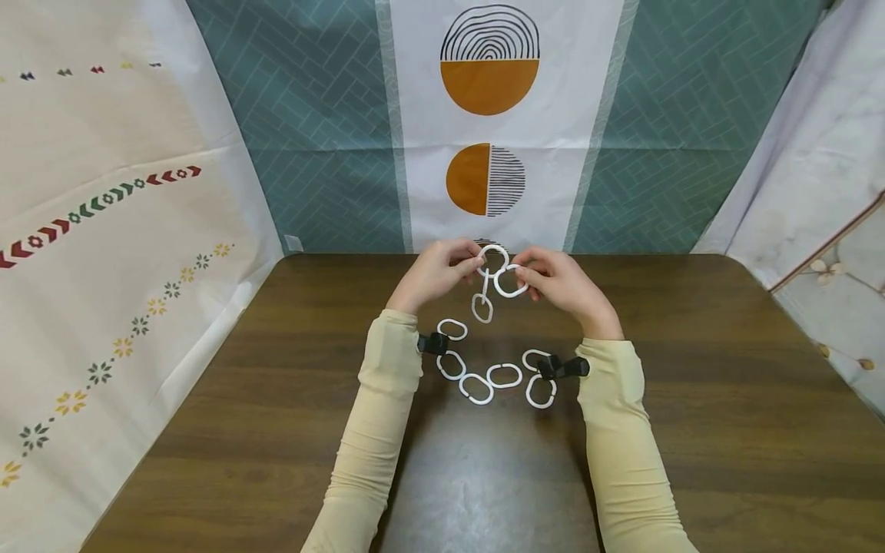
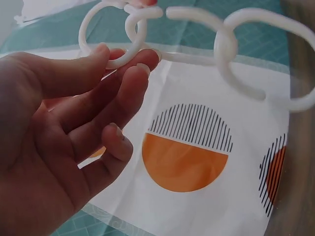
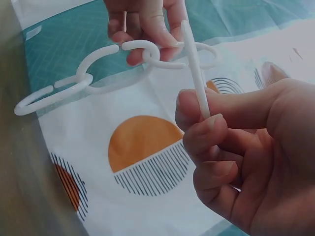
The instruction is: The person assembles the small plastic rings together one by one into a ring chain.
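My left hand (image 1: 439, 269) pinches a white oval plastic chain link (image 1: 494, 246) between thumb and fingers, above the far part of the table. From it hang a second link (image 1: 485, 286) and a third link (image 1: 482, 320), hooked together; the left wrist view shows the hanging link (image 2: 261, 14) large. Between thumb and index finger, my right hand (image 1: 560, 280) holds a separate-looking link (image 3: 197, 73), seen edge-on in the right wrist view. In the head view it lies against the left hand's link; whether they are hooked I cannot tell.
Several loose white links (image 1: 505, 365) lie in a curve on the brown wooden table (image 1: 276, 430), below and between my forearms. My right wrist camera (image 1: 563, 367) partly covers one. A patterned cloth (image 1: 332, 153) hangs behind the far edge.
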A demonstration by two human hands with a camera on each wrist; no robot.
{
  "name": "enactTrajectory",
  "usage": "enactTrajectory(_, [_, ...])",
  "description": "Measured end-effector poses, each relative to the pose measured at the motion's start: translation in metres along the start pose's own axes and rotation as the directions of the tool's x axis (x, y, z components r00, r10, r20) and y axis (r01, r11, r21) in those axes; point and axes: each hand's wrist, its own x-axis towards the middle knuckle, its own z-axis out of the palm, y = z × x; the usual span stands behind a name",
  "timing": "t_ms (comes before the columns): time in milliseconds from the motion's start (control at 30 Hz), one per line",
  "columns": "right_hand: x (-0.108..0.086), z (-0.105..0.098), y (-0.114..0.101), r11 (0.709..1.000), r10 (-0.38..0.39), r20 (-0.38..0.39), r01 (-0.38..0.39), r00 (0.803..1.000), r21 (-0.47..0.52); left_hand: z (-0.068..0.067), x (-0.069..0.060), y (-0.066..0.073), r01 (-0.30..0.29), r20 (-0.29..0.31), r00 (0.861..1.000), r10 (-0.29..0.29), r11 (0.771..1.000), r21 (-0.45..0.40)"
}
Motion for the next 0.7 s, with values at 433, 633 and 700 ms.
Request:
enactTrajectory(433, [0.0002, 0.0031, -0.0062, 0.997, 0.065, 0.023, -0.066, 0.998, 0.048, 0.0051, -0.0027, -0.0013, -0.069, 0.044, 0.997, 0.069, 0.998, -0.005])
enactTrajectory(633, [-0.0038, -0.0007, -0.0085, 0.991, 0.123, -0.019, -0.121, 0.992, 0.048, 0.0035, -0.0026, -0.0005, -0.054, 0.079, 0.995, 0.054, 0.999, -0.002])
enactTrajectory(700, [-0.0054, -0.0022, -0.0099, 0.989, 0.139, -0.043, -0.138, 0.989, 0.045, 0.0031, -0.0025, -0.0007, -0.058, 0.091, 0.994, 0.058, 0.998, -0.006])
